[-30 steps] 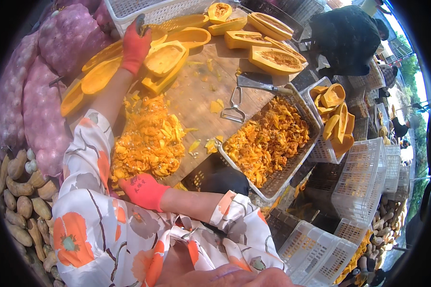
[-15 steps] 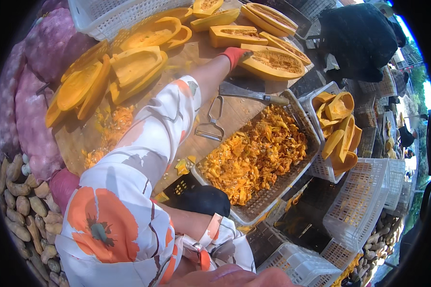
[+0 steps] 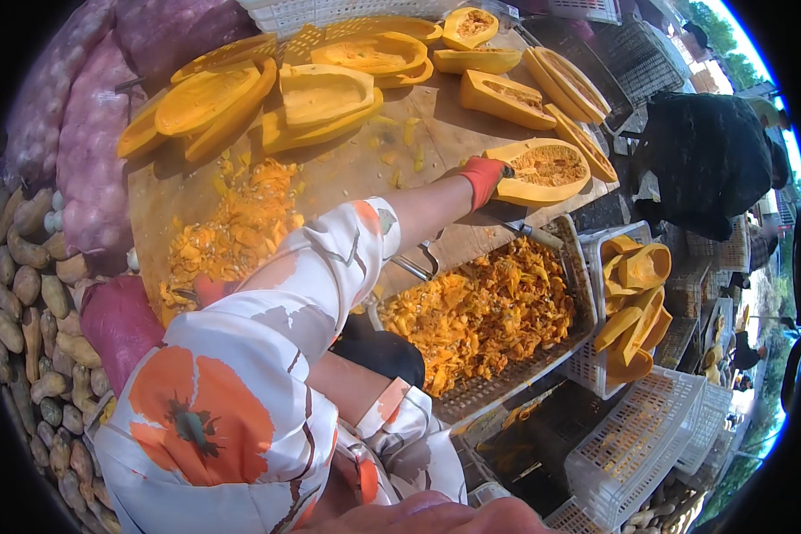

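Note:
In a red glove, my left hand [image 3: 485, 181] grips the near-left end of a halved orange pumpkin [image 3: 547, 169], its cut face up and its hollow full of seeds and fibres. The left arm crosses over my right one. My right hand [image 3: 212, 289], also in red, shows partly beside the left sleeve, closed round something thin and dark by the heap of pumpkin pulp [image 3: 231, 218]; most of that hand is hidden. Below the left forearm are a metal peeler [image 3: 414, 267], half covered, and the wooden handle [image 3: 540, 235] of a cleaver.
A crate of pulp and seeds [image 3: 498, 307] stands at the board's near right, beside a white crate [image 3: 587, 351] of pumpkin pieces. Scooped halves [image 3: 209, 98] lie far left, seeded ones [image 3: 507, 98] far right. Purple net sacks [image 3: 98, 178] border the left. A dark-clothed person [image 3: 707, 160] is at right.
My left hand has drawn the pumpkin half nearer, and the arm now covers most of the cleaver and part of the peeler. My right hand has come into view by the pulp. The view has shifted.

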Demonstrator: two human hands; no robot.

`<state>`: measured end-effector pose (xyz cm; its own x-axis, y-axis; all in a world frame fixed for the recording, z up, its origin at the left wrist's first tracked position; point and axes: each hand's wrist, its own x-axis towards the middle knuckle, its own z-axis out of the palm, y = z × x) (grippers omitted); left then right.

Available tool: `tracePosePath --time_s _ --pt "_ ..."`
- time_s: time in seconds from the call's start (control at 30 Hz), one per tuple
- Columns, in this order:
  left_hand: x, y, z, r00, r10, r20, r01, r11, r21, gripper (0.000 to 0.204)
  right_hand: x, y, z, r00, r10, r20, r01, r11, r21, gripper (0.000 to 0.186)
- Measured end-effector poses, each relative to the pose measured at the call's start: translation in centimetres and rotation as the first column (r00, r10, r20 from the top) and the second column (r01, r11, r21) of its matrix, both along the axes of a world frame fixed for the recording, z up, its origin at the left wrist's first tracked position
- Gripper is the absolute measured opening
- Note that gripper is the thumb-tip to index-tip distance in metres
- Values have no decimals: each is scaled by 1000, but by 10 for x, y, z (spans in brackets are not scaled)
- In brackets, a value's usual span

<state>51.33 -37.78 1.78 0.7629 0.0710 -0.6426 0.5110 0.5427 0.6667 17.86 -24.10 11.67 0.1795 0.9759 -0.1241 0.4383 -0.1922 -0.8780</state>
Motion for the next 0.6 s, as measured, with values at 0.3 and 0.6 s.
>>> tracePosePath --time_s 0.3,0.6 --pt "-192 229 88 967 47 252 -16 992 -124 23 -53 8 7 979 54 198 -47 998 -42 21" --pt "-433 443 98 693 695 192 -629 713 -310 25 -122 4 -32 922 -249 -295 200 962 -186 15"
